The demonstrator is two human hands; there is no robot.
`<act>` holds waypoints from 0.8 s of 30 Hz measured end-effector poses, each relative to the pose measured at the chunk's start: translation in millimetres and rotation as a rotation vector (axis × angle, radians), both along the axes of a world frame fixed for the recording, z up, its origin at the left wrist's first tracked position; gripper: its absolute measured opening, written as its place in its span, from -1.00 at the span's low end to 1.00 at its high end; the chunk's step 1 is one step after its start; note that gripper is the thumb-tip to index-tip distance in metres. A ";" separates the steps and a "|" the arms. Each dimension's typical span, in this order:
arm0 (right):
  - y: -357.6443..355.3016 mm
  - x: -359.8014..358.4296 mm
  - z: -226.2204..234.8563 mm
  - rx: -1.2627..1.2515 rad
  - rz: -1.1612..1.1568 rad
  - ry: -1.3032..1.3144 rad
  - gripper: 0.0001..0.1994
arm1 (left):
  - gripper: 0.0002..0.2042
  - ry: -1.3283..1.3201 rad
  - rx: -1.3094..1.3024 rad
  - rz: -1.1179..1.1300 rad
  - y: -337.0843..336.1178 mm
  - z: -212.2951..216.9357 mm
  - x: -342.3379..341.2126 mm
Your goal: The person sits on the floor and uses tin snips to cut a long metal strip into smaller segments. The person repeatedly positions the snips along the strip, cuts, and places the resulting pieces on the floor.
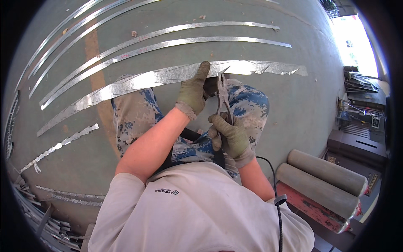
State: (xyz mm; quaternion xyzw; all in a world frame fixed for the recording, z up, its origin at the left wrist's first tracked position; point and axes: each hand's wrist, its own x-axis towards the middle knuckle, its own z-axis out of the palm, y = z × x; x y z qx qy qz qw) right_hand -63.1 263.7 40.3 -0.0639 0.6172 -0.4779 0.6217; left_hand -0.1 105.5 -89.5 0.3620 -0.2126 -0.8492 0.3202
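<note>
A long, shiny sheet-metal strip [138,83] lies crosswise in front of my knees, with slanting cuts and raised points along its right part. My left hand [194,90], in a worn olive work glove, grips the strip's near edge, thumb on top and fingers hidden beneath. In my gloved right hand [231,135] are the handles of metal tin snips [223,94]. Their jaws point away from me and meet the strip just right of my left thumb. I cannot tell whether the blades are closed on the metal.
Several narrow metal strips [201,41] lie on the green floor beyond. A jagged strip [61,147] and scrap metal [46,227] are at the left. Two grey cylinders [327,172] with red ends lie at the right. A black cable [275,180] runs past my right arm.
</note>
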 end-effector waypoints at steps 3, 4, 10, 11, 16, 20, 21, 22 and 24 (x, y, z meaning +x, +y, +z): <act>1.2 -3.4 -0.2 -0.026 0.028 0.011 -0.80 | -0.68 0.186 0.022 0.090 -1.4 37.4 15.5; 0.2 -4.8 1.5 -0.026 0.033 -0.004 -0.79 | -0.68 0.212 -0.017 0.093 -2.5 40.6 18.3; 2.9 -8.2 -1.1 -0.094 0.029 -0.186 -0.72 | -0.65 0.324 0.016 0.085 -2.2 47.7 23.9; 3.4 -8.5 -1.3 -0.115 0.033 -0.207 -0.71 | -0.64 0.322 0.011 0.073 -2.7 47.0 24.7; -2.4 -14.2 8.9 -0.054 0.036 -0.165 -0.75 | -0.63 0.354 -0.025 0.086 -0.8 52.9 25.9; -5.2 -4.7 12.2 0.023 0.081 0.109 -0.73 | -0.63 0.132 -0.339 0.017 -2.1 18.2 27.0; -5.1 -1.8 10.7 0.029 0.083 0.175 -0.73 | -0.63 0.146 -0.342 0.022 -2.3 18.7 26.8; -5.7 0.8 8.7 0.036 0.086 0.240 -0.74 | -0.63 0.128 -0.364 0.038 -3.4 14.6 24.1; -8.0 4.8 4.0 0.036 0.093 0.353 -0.76 | -0.62 0.062 -0.430 0.076 -7.0 8.5 16.4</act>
